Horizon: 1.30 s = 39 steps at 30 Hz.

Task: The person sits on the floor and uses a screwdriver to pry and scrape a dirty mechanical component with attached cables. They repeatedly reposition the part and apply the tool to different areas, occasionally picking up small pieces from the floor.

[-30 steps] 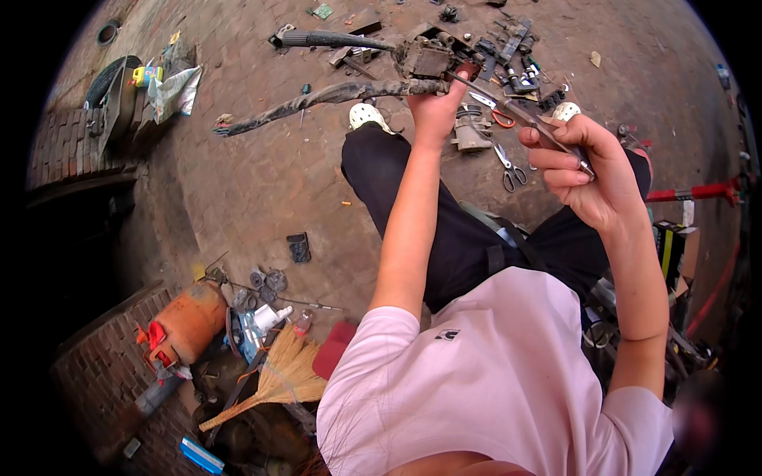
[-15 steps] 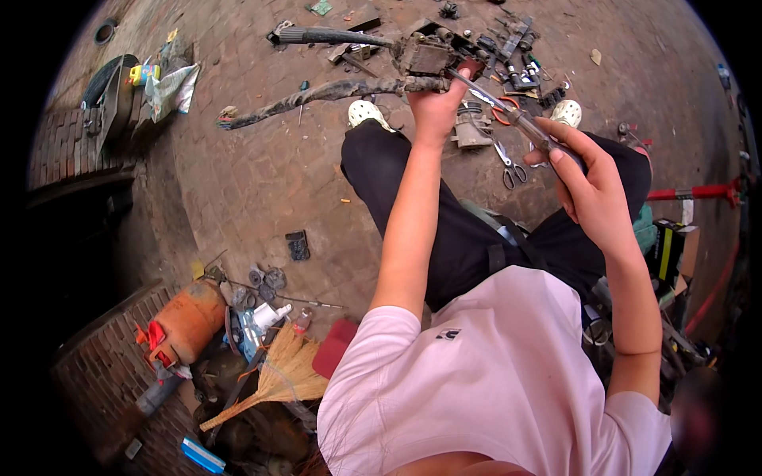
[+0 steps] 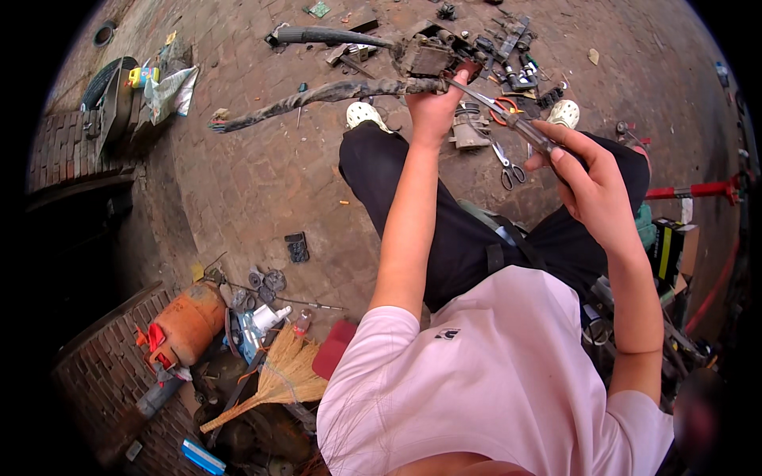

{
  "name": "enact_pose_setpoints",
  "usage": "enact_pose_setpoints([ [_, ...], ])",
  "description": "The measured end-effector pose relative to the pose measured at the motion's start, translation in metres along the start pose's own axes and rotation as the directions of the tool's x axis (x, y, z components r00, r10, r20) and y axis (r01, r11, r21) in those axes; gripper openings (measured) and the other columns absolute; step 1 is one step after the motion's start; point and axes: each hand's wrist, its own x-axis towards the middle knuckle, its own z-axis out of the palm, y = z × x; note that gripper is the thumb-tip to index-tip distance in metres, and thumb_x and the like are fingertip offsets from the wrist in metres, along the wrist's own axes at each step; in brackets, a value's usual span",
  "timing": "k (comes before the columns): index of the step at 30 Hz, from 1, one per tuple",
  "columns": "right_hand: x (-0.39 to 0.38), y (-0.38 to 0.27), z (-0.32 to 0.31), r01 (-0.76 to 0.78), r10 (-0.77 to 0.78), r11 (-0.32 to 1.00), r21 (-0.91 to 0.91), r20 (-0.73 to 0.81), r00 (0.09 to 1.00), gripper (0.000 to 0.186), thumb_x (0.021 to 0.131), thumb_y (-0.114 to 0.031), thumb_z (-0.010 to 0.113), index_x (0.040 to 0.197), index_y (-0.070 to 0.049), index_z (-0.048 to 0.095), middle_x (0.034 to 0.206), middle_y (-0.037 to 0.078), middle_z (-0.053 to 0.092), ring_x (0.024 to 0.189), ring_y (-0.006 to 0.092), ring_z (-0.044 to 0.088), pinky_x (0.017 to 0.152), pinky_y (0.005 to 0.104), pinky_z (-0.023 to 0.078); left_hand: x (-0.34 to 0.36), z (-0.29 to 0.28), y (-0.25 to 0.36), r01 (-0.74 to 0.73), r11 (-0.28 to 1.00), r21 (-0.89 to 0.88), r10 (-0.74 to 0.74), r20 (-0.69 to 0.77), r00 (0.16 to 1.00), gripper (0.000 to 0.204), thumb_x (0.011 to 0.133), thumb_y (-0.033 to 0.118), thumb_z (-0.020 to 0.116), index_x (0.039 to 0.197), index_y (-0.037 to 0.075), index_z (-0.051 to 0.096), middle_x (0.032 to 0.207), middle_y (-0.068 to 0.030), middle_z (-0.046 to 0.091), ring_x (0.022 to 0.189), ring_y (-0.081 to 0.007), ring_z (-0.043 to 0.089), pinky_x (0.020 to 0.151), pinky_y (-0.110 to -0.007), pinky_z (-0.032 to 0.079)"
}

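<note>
My left hand (image 3: 433, 111) is closed around a grimy, box-shaped connector block (image 3: 427, 59) with thick cables running off to the left. One is a ribbed black conduit (image 3: 325, 35); the other, a dirty wrapped wire bundle (image 3: 333, 90), has loose wire ends at its far tip. In my right hand (image 3: 589, 173) is a screwdriver (image 3: 530, 132) with a see-through handle, gripped between thumb and fingers. Its metal shaft slants up and left, and the tip meets the block near my left thumb. Whether the tip sits in a screw or slot cannot be made out.
Scissors (image 3: 508, 168) and a grey metal cylinder part (image 3: 470, 131) lie between my feet. Orange-handled pliers (image 3: 503, 109) and several loose dark parts (image 3: 520, 71) are scattered beyond. A straw broom (image 3: 286, 369) and an orange gas cylinder (image 3: 189, 317) are at the lower left.
The screwdriver's shaft and tip have shifted slightly down and toward me against the block. My left hand keeps its hold, and the wrapped bundle's end has dipped a little.
</note>
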Motion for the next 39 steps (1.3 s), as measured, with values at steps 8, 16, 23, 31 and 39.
enact_pose_setpoints([
  [8, 0.003, -0.005, -0.003, -0.095, 0.089, 0.986, 0.134, 0.046, 0.995, 0.036, 0.096, -0.011, 0.043, 0.129, 0.001, 0.052, 0.09, 0.004, 0.067, 0.042, -0.0005, 0.033, 0.038, 0.0155, 0.025, 0.001, 0.0, -0.005, -0.025, 1.0, -0.008, 0.025, -0.005, 1.0, 0.029, 0.076, 0.005, 0.076, 0.1, -0.002, 0.062, 0.094, -0.0041, 0.065, 0.084, -0.0142, 0.06, 0.078, -0.03, 0.049],
  [16, 0.006, -0.003, 0.001, 0.197, -0.191, 0.948, -0.25, 0.048, 0.98, 0.035, 0.093, -0.006, 0.049, 0.127, 0.004, 0.052, 0.089, 0.006, 0.067, 0.065, 0.0087, 0.055, 0.061, 0.023, 0.045, 0.001, -0.002, -0.011, -0.021, 1.0, -0.011, 0.021, -0.005, 1.0, 0.034, 0.075, 0.004, 0.076, 0.105, -0.001, 0.06, 0.1, -0.0055, 0.064, 0.087, -0.0152, 0.06, 0.079, -0.031, 0.049],
  [23, 0.006, 0.007, 0.006, 0.4, -0.429, 0.759, -0.513, 0.067, 0.901, 0.038, 0.085, -0.003, 0.059, 0.122, 0.0, 0.055, 0.09, 0.02, 0.065, 0.071, 0.0332, 0.062, 0.067, 0.034, 0.049, 0.001, -0.001, -0.008, -0.016, 1.0, 0.003, 0.016, -0.011, 1.0, 0.034, 0.075, 0.006, 0.078, 0.102, -0.001, 0.059, 0.097, -0.0033, 0.062, 0.087, -0.0134, 0.057, 0.081, -0.029, 0.047],
  [31, -0.002, -0.002, 0.009, 0.389, -0.454, 0.493, -0.778, 0.151, 0.878, 0.042, 0.081, 0.0, 0.06, 0.122, -0.006, 0.056, 0.089, 0.014, 0.062, 0.071, 0.0342, 0.062, 0.062, 0.0393, 0.05, -0.002, 0.0, -0.001, 0.016, 1.0, -0.008, -0.016, 0.024, 1.0, 0.034, 0.074, 0.003, 0.076, 0.103, -0.002, 0.059, 0.098, -0.0052, 0.063, 0.087, -0.0152, 0.058, 0.08, -0.031, 0.047],
  [39, -0.005, -0.005, 0.007, 0.402, -0.455, 0.582, -0.707, 0.127, 0.881, 0.044, 0.081, 0.002, 0.06, 0.125, -0.006, 0.057, 0.085, 0.018, 0.061, 0.072, 0.0333, 0.062, 0.066, 0.0365, 0.049, -0.004, -0.001, -0.001, 0.044, 0.999, 0.015, -0.045, 0.063, 0.997, 0.034, 0.075, 0.002, 0.075, 0.104, -0.002, 0.059, 0.099, -0.0058, 0.064, 0.088, -0.0149, 0.059, 0.08, -0.031, 0.048],
])
